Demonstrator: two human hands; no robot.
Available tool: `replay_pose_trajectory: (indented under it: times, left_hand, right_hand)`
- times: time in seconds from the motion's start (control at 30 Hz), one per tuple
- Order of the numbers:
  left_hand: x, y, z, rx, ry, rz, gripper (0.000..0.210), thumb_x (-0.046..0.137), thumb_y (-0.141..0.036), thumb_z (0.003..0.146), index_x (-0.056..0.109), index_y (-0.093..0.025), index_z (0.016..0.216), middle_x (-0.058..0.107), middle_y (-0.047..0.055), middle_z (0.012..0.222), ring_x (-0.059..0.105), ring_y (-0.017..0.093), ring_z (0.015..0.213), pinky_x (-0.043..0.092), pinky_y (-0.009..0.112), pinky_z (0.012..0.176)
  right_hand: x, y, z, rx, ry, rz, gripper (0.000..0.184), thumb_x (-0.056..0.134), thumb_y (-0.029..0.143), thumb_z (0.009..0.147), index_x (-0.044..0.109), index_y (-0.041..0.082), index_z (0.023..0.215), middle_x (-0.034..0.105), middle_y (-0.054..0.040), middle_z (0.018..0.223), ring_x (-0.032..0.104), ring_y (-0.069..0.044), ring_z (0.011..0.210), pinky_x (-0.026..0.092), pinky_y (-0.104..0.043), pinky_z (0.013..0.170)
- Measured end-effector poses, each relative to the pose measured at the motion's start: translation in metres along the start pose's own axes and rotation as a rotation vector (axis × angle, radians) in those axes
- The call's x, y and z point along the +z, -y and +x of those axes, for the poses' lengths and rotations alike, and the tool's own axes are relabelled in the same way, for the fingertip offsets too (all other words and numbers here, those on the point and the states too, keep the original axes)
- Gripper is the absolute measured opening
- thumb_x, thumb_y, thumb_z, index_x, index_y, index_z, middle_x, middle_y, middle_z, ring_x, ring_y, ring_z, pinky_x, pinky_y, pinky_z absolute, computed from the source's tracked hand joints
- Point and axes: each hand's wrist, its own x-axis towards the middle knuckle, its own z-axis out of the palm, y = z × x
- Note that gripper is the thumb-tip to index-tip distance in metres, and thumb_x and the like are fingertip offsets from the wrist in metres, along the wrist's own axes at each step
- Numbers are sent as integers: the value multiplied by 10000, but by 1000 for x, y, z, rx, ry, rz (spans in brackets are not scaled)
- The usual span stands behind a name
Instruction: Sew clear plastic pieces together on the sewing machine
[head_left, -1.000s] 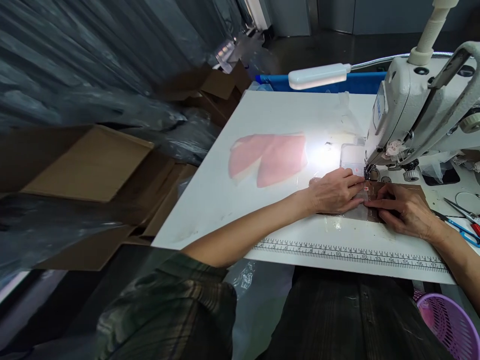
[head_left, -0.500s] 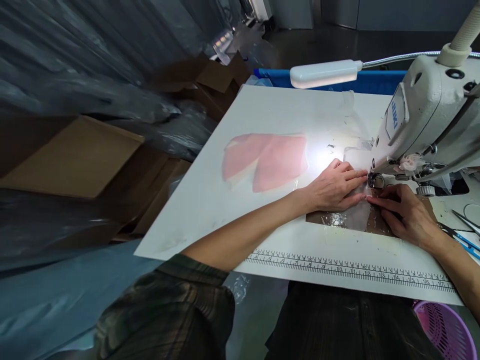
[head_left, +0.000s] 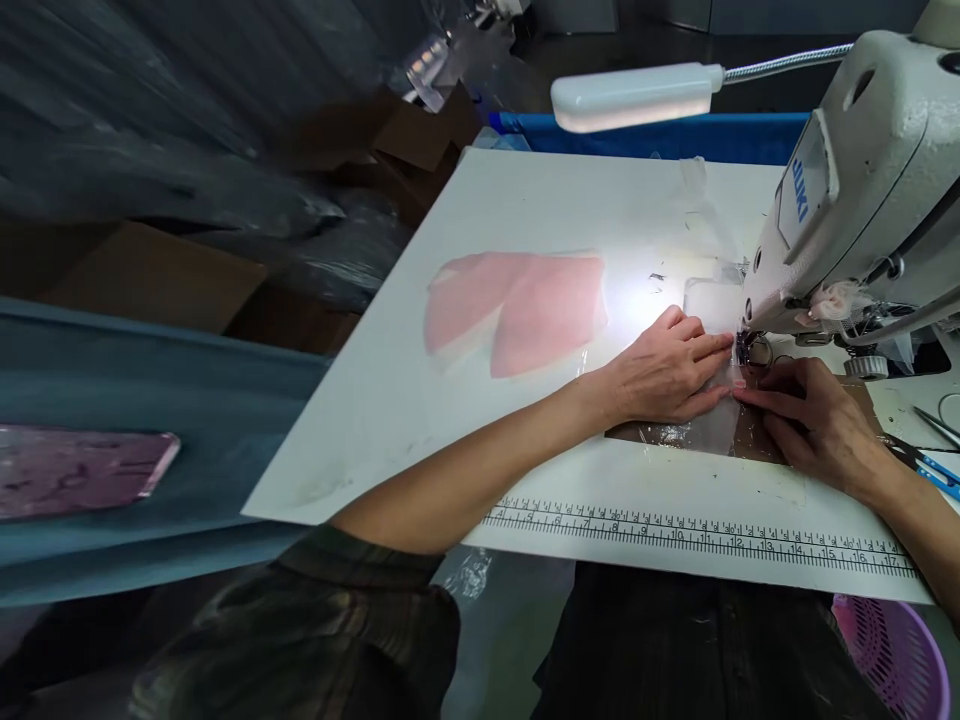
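My left hand (head_left: 671, 368) lies flat with fingers stretched over a strip of sheer white fabric (head_left: 709, 432), its fingertips close to the sewing machine's needle area (head_left: 744, 348). On the other side, my right hand (head_left: 814, 420) rests with its index finger extended onto the fabric near the presser foot. Its thumb is apart from that finger, and the other fingers are bent. Beneath both hands is a brown plate (head_left: 757, 440) with a shiny surface. The sewing machine head (head_left: 862, 190) stands just beyond my right hand.
Pink sheer fabric pieces (head_left: 547, 310) lie on the white table (head_left: 360, 440). A ruler strip (head_left: 675, 535) runs along its front edge. Blue-handled scissors (head_left: 934, 470) lie at right, above a purple basket (head_left: 892, 650). A lamp (head_left: 637, 97) overhangs the back. Cardboard boxes (head_left: 150, 275) stand left.
The camera view has shifted slightly, bringing more blue cloth and a flat pinkish rectangular object into sight at left. Both hands keep nearly the same place by the needle.
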Motion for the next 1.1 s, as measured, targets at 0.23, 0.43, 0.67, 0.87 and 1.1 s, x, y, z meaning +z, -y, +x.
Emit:
replay_pose_trajectory:
  times: [0.23,0.43,0.67,0.87,1.1]
  left_hand:
    - [-1,3,6,-57,73,-48,421,399,-401,1027,666,-162,1247,660,112,1358,570,271,1007,377,451,886]
    - [0,1,6,-111,87,-110,452,396,-407,1030,631,-165,1330,649,126,1374,572,284,1069,376,457,918]
    - [2,2,3,-106,54,-122,467,379,-429,1034,636,-154,1311,653,118,1374,579,267,1060,371,438,916]
    - [5,2,2,-84,12,-111,475,384,-419,1027,639,-129,1303,674,116,1343,594,265,1032,383,443,926]
    - [2,-1,4,-114,40,-132,450,395,-402,1023,651,-155,1300,670,127,1345,594,280,1068,382,482,957]
  right_hand:
    - [2,-2,-1,30,-4,58,347,493,161,952,753,254,1162,622,-100,1044,648,-209,941,602,-367,811]
    - [3,-3,-4,80,24,73,372,482,186,954,740,284,1203,632,-101,1056,654,-229,962,616,-418,829]
    - [3,-1,-3,46,6,30,339,484,216,976,756,286,1166,623,-103,1036,650,-225,957,616,-403,811]
    - [5,-1,-3,32,-32,27,332,479,207,980,758,257,1153,625,-106,1035,651,-221,943,612,-387,799]
    - [6,-2,-4,45,-29,38,358,483,180,956,760,251,1171,630,-109,1034,655,-230,944,623,-404,805]
